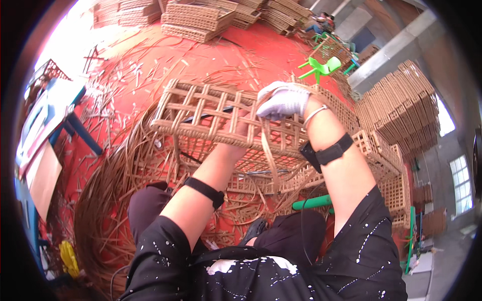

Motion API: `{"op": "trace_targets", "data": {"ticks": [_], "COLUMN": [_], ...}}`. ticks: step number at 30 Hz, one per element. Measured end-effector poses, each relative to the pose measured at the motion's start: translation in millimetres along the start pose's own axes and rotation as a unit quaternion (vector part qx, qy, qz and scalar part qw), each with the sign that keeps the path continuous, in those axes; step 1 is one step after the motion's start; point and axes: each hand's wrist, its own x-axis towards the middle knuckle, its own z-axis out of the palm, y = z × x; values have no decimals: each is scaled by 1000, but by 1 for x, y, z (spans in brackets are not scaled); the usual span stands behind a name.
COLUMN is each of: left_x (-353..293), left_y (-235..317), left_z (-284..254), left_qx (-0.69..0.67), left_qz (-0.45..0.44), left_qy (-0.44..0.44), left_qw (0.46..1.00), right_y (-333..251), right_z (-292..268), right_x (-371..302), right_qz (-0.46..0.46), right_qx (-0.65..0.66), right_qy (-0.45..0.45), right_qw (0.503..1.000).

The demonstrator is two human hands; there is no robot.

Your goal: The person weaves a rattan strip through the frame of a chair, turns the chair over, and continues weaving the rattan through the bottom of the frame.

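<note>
A woven basket (193,129) of tan flat strips, with an open lattice side, is held up in front of me above my knees. My right hand (283,102), in a white knit glove, is closed at the basket's upper edge with a flat strip in its curled fingers. A loose length of strip (267,148) hangs down over the lattice beneath the glove. My left hand (240,128), bare, reaches in behind the lattice, below and left of the glove. Lattice bars cover its fingers, so I cannot tell their grip.
Long loose strips (103,200) curve across the red floor (133,65) at my left. Finished baskets (198,20) are stacked at the back, with woven panels (399,108) piled at right. A green chair (321,67) stands beyond the glove; a blue table (75,93) is at left.
</note>
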Motion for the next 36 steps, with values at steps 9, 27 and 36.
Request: {"op": "trace_targets", "data": {"ticks": [9,27,36], "left_x": [-7,-40,-166], "left_y": [6,-18,-104], "left_z": [8,-44,-131], "left_qx": [-32,280,783], "left_qz": [16,-47,-347], "left_qy": [29,242,-196], "left_qw": [999,928,478], "right_y": [-14,7,19], "right_z": [15,48,216], "right_x": [-9,-31,-140], "right_qz": [-14,-49,-300], "right_qx": [-222,-151,-98], "right_qy": [81,319,432], "right_qw": [971,934,845]}}
